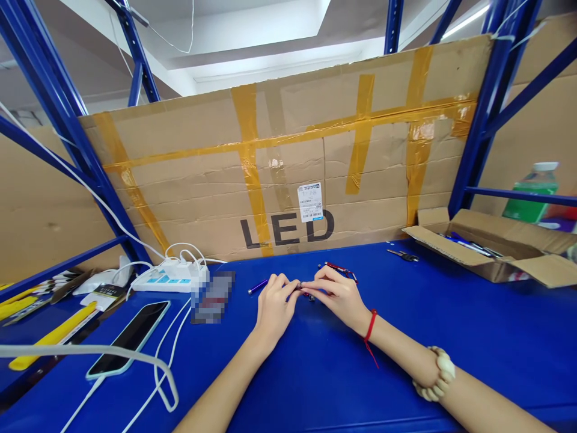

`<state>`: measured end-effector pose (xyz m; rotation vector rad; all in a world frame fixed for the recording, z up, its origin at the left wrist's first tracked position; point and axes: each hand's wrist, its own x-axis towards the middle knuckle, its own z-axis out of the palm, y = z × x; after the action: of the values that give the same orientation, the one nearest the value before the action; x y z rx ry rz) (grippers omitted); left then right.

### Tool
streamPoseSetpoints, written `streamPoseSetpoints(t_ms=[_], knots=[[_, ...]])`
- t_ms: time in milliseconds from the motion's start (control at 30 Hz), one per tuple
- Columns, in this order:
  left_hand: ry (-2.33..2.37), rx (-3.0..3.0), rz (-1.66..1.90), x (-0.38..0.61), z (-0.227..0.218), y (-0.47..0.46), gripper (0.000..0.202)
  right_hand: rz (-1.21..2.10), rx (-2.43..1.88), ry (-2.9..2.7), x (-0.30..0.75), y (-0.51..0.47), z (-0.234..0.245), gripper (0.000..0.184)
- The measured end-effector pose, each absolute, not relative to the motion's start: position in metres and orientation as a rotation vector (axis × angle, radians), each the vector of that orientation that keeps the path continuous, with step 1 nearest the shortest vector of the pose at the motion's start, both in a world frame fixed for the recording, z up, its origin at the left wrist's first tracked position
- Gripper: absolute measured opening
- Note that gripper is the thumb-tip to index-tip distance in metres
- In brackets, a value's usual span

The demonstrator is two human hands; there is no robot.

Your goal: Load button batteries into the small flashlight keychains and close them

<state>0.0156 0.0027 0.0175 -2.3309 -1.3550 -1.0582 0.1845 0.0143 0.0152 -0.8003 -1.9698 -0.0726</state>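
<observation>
My left hand (273, 304) and my right hand (336, 293) meet over the blue table (451, 337), fingertips pinched together on a small dark part (299, 287) between them. A thin purple pen-like stick (258, 287) pokes out to the left of my left hand; I cannot tell if the hand holds it. A red clip-like piece (341, 269) lies just behind my right hand. My right wrist carries a red string and a beaded bracelet.
A taped cardboard sheet marked LED (288, 180) walls off the back. An open cardboard box (491, 246) sits right, a small key-like item (403, 255) near it. Left: a power strip (170, 278) with white cables, a phone (128, 340), yellow tools (49, 334). Blue rack posts flank both sides.
</observation>
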Motion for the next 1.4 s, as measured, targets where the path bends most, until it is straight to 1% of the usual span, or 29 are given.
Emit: streamPoseSetpoints(t_ms=[233, 400, 500, 533, 667, 800, 933, 1067, 1167, 1300, 1400], knots=[[-1.336, -2.338, -1.023, 0.014, 0.015, 0.004, 0.020, -0.078, -0.823, -2.014, 0.186, 0.018, 0.013, 0.028], [-1.397, -2.322, -0.951, 0.014, 0.014, 0.006, 0.017, -0.040, -0.867, -2.077, 0.185, 0.017, 0.014, 0.023], [-1.458, -2.302, -0.922, 0.015, 0.014, 0.006, 0.017, 0.046, -0.951, -2.107, 0.184, 0.015, 0.016, 0.019], [-1.492, -2.286, -0.927, 0.015, 0.015, 0.006, 0.018, 0.076, -0.975, -2.118, 0.183, 0.015, 0.017, 0.020], [-1.672, -2.190, -0.969, 0.011, 0.018, 0.008, 0.018, 0.107, -1.059, -2.163, 0.184, 0.016, 0.016, 0.037], [-1.792, -2.141, -0.986, 0.007, 0.020, 0.011, 0.020, 0.049, -1.065, -2.295, 0.184, 0.020, 0.009, 0.034], [-1.784, -2.156, -0.998, 0.008, 0.019, 0.011, 0.020, 0.032, -1.090, -2.392, 0.183, 0.022, 0.002, 0.042], [-1.767, -2.177, -1.001, 0.010, 0.018, 0.010, 0.019, 0.032, -1.106, -2.420, 0.183, 0.022, 0.000, 0.043], [-1.776, -2.193, -0.997, 0.011, 0.020, 0.008, 0.018, 0.029, -1.110, -2.429, 0.183, 0.022, 0.001, 0.041], [-1.785, -2.215, -0.982, 0.012, 0.024, 0.006, 0.017, 0.008, -1.087, -2.412, 0.184, 0.022, 0.003, 0.031], [-1.772, -2.233, -0.968, 0.011, 0.024, 0.006, 0.018, 0.005, -1.079, -2.404, 0.185, 0.024, 0.002, 0.030]])
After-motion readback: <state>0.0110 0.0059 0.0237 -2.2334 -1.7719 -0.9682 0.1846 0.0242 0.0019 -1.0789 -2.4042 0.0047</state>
